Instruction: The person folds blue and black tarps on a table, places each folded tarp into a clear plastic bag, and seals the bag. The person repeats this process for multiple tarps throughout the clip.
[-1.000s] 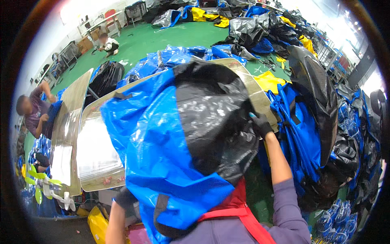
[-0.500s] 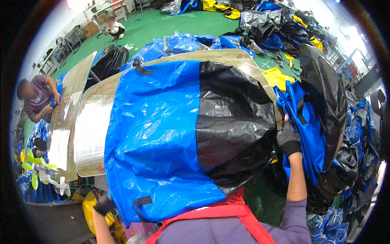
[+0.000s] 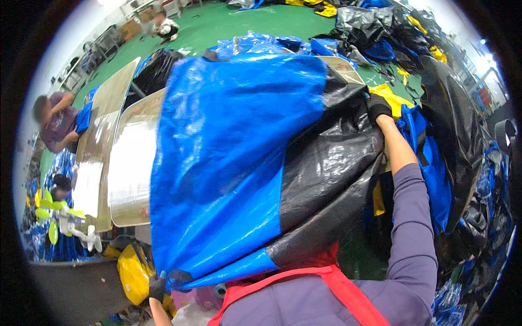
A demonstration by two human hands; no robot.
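A large, shiny blue-and-black tarpaulin (image 3: 228,146) spreads over the table in front of me, its blue part to the left and its creased black part to the right. My left hand (image 3: 157,286), in a dark glove with bare fingertips, is closed on the near left blue corner. At the far right, my right hand (image 3: 379,107), gloved alike, grips the edge of the black part. The tarpaulin is stretched slantwise between both hands, with folds running up from the near left corner. Its underside is hidden.
A clear-topped table (image 3: 130,163) shows left of the tarpaulin. A small green-bladed fan (image 3: 53,217) stands at the left. Blue and black tarpaulins (image 3: 435,163) hang at the right, beside a yellow piece (image 3: 391,100). A co-worker (image 3: 57,119) handles blue material at far left.
My right hand has moved from the hanging tarpaulins at the right to the far black edge and taken hold. The tarpaulin has shifted away and its near edge folded up; my left hand stays near its corner.
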